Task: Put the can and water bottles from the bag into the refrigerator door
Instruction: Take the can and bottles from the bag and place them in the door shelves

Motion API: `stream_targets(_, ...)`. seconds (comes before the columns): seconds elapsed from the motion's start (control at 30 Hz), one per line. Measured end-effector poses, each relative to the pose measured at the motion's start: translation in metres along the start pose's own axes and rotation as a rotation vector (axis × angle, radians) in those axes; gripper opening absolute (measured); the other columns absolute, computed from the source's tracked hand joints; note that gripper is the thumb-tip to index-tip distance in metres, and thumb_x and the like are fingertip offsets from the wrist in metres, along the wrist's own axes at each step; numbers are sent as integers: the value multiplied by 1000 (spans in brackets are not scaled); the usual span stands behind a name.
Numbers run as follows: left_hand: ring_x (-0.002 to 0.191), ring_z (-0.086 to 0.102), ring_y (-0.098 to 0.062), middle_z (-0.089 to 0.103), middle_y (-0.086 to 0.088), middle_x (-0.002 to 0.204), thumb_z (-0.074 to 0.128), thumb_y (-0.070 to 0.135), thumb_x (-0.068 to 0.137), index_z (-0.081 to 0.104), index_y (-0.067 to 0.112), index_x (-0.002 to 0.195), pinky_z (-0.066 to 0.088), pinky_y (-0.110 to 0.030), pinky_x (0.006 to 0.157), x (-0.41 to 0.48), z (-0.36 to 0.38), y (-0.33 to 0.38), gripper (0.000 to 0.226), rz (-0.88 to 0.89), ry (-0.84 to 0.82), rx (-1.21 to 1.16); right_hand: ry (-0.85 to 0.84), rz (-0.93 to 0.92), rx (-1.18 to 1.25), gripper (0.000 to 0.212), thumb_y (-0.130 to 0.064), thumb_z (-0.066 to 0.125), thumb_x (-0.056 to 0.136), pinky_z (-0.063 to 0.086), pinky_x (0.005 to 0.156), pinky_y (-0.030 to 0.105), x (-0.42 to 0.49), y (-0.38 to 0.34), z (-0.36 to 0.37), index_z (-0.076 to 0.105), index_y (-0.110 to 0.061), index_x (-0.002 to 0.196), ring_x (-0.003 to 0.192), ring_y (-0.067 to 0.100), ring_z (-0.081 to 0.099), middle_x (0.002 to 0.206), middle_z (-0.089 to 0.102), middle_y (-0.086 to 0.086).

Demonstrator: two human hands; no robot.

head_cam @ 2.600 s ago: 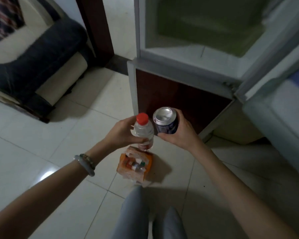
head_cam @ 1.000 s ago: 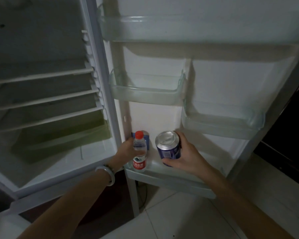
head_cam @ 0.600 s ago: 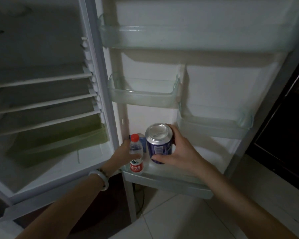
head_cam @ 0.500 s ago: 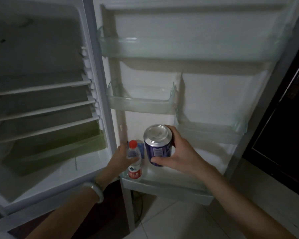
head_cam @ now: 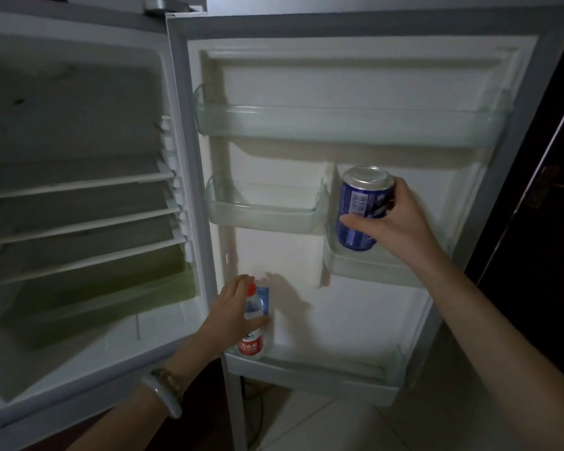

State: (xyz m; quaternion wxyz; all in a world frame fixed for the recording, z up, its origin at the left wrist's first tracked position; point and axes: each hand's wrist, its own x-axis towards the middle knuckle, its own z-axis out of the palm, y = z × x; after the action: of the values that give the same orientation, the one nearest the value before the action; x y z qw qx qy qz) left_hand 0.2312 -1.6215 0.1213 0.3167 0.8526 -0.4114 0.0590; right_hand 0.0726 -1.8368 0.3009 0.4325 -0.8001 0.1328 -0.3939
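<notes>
The refrigerator door (head_cam: 365, 76) stands open in front of me. My right hand (head_cam: 394, 219) grips a blue can (head_cam: 360, 209) with a silver top, its base inside the small right-hand door bin (head_cam: 365, 268). My left hand (head_cam: 232, 314) is wrapped around a small clear water bottle (head_cam: 253, 330) with a red cap and red label. The bottle stands upright at the left end of the bottom door shelf (head_cam: 323, 372). The bag is out of sight.
The refrigerator interior (head_cam: 79, 206) at left has several white shelves and a greenish drawer. A long top door bin (head_cam: 349, 125) and a small middle-left bin (head_cam: 264, 209) hold nothing. A dark door (head_cam: 547, 190) is at right; floor tiles lie below.
My right hand has lifted the can up and right from near the bottom shelf into the small right door bin. My left hand has kept hold of the bottle on the bottom shelf.
</notes>
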Motion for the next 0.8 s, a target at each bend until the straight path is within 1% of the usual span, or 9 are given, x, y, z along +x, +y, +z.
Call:
stream_targets(0.07,126,38,-26,36,-9,142,75,37,74,37,10,135,34,-36,103,1,-1,3,77,23,-2,11,10,34,-66,66,-15,87,55,48,82,31,6,11,4,48,-20,107,93,16,60,108,62,3)
stream_targets(0.2,128,36,-28,34,-11,144,72,39,76,34,9,138,35,-43,105,0,-2,7,78,44,-22,47,-33,117,-154,67,-12,87,55,48,85,36,14,31,15,46,-15,108,94,21,58,105,59,3)
stream_targets(0.4,127,37,-27,35,-9,142,72,38,77,37,11,136,34,-39,105,-3,-3,5,73,48,-42,59,-47,203,-164,73,-17,88,51,50,88,41,18,50,23,48,-11,112,98,23,61,108,62,5)
stream_targets(0.5,126,37,-26,35,-9,141,72,37,77,37,11,136,33,-38,105,-5,-3,4,73,48,-58,54,-57,224,-173,82,-26,88,43,50,89,44,18,51,22,51,-9,114,96,22,63,109,65,6)
stream_targets(0.53,126,37,-26,36,-9,141,72,38,77,37,11,136,33,-38,105,-5,-3,3,73,49,-58,58,-58,221,-184,84,-25,89,43,50,90,45,17,49,21,51,-9,116,97,23,63,111,65,8)
stream_targets(0.6,125,39,-26,38,-8,139,72,40,77,38,11,135,34,-38,104,-5,-4,2,73,59,-55,75,-43,179,-241,91,-19,90,50,44,97,43,11,41,19,43,-6,127,110,26,56,125,57,14)
stream_targets(0.67,123,41,-24,42,-6,137,71,40,77,39,11,134,34,-34,102,-5,-4,2,72,68,-50,83,-6,81,-392,104,-20,88,57,34,105,41,3,28,14,28,-4,140,126,31,41,140,42,18)
stream_targets(0.73,122,42,-22,44,-4,136,71,40,77,39,12,133,33,-31,102,-7,-6,1,71,68,-44,97,38,-46,-549,101,-21,84,63,28,104,39,-13,8,9,24,-6,143,128,34,33,141,38,18)
stream_targets(0.8,123,42,-21,44,-3,137,71,43,76,39,15,134,33,-32,103,-11,-8,-1,72,83,-25,138,76,-187,-626,92,-19,82,66,31,100,40,-35,-13,11,29,-5,141,123,36,36,136,42,20)
